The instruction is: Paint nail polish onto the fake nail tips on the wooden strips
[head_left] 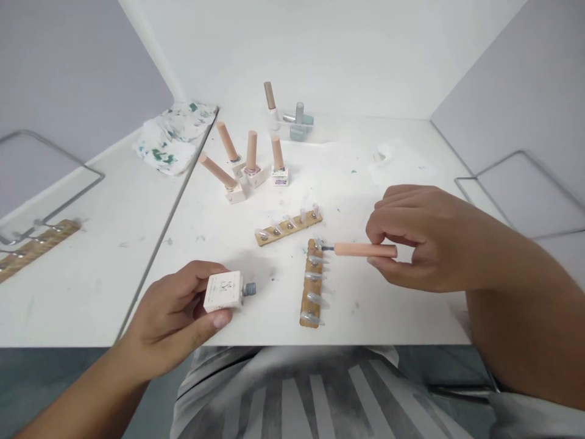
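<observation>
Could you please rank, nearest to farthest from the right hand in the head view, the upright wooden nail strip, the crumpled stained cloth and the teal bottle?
From the right hand:
1. Upright wooden nail strip, just left of its brush.
2. Teal bottle, back centre.
3. Crumpled stained cloth, far back left.

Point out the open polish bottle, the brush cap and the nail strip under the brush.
open polish bottle [223,291], head view, on its white square body
brush cap [364,249], head view, mid peach handle
nail strip [311,286], head view, wooden strip between nail tips
</observation>
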A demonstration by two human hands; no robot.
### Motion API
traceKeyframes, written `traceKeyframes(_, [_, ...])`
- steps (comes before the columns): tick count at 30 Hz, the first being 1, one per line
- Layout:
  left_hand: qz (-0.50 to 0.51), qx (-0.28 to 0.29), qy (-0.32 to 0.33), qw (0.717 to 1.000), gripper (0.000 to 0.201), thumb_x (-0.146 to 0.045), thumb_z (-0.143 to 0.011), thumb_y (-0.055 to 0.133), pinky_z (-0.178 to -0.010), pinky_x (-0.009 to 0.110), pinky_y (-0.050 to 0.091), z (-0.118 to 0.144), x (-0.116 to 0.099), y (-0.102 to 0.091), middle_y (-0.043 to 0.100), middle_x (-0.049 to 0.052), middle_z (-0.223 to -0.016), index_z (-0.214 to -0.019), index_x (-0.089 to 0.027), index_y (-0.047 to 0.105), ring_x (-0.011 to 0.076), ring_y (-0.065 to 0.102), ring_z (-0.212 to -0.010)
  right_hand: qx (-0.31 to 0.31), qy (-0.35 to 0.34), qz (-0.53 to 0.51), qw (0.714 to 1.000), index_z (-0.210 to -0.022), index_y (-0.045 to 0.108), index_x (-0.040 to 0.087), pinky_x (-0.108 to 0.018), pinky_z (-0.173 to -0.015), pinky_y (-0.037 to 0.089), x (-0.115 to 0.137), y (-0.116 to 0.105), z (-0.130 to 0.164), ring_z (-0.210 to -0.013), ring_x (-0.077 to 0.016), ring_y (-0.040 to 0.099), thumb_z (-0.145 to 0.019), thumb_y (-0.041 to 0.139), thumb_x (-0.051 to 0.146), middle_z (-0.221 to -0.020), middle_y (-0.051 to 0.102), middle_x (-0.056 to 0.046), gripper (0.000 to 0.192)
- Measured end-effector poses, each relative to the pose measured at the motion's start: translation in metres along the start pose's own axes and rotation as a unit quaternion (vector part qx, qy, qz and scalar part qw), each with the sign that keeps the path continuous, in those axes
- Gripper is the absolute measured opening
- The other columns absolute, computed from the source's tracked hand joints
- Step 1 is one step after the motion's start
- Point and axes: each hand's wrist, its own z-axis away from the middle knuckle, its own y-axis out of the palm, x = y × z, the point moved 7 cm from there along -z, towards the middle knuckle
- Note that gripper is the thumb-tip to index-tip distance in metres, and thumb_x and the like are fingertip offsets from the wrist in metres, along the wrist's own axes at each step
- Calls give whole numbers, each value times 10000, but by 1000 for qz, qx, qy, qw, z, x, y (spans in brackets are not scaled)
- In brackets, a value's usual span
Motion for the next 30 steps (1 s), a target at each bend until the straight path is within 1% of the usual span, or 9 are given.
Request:
traceKeyframes(2, [-2,-1,-1,1000,250,-269,-853,561,-421,179,397,0,1,0,563,-25,-643,-1096,-236,514,101,463,-480,-57,7,-1,998,-653,412,201,-269,-622,300,-1,-4,-2,-499,-100,335,-699,520,179,-498,381,64,120])
traceKeyframes(3, [-3,-1,-1,1000,249,-270,-854,560,-422,180,397,0,1,0,564,-24,-645,-1096,-236,514,101,463,-481,-72,13,2,997,-658,412,201,-269,-633,311,-1,-4,-3,-492,-94,323,-700,520,178,-494,366,70,118])
traceKeyframes(5, [-4,-1,-1,1000,248,-271,-853,559,-424,180,399,0,2,0,568,-22,-650,-1095,-237,513,101,467,-484,-79,25,15,996,-654,406,200,-272,-651,324,-1,0,-6,-486,-89,303,-704,513,182,-495,350,74,120])
traceKeyframes(8, [-10,0,-3,1000,251,-270,-852,562,-434,181,409,1,2,0,582,-18,-665,-1096,-241,510,105,484,-496,-60,34,34,997,-621,376,199,-274,-657,324,0,6,-9,-481,-89,270,-721,498,199,-486,317,74,157])
traceKeyframes(11, [-12,0,2,1000,254,-274,-852,560,-426,182,399,1,2,-1,578,-21,-661,-1098,-245,508,105,478,-486,-53,39,39,997,-611,361,199,-271,-651,317,0,8,-9,-475,-90,258,-727,489,204,-474,292,76,173])
traceKeyframes(17, [0,1,-2,1000,254,-267,-851,559,-424,183,399,0,1,0,565,-21,-653,-1098,-241,510,104,470,-485,-40,43,44,997,-618,363,202,-274,-656,317,-1,9,-9,-474,-96,272,-740,481,212,-469,307,73,170])
traceKeyframes(22, [6,-2,2,1000,248,-271,-848,562,-413,178,390,0,0,0,555,-26,-636,-1090,-240,515,103,463,-483,-15,44,35,998,-636,395,200,-279,-665,320,-1,11,-9,-471,-93,317,-731,476,205,-478,364,70,125])
traceKeyframes(27, [10,0,5,1000,241,-264,-850,561,-409,177,385,0,-1,0,545,-31,-623,-1085,-239,516,100,456,-474,-3,41,24,999,-624,356,198,-275,-656,319,0,9,-9,-475,-91,301,-725,474,205,-473,334,72,156])
traceKeyframes(30, [15,-2,7,1000,237,-263,-848,563,-411,176,385,-1,-1,0,548,-27,-635,-1080,-238,517,100,459,-479,4,39,18,999,-631,365,199,-275,-653,319,0,9,-8,-480,-93,312,-711,479,193,-483,362,70,139])
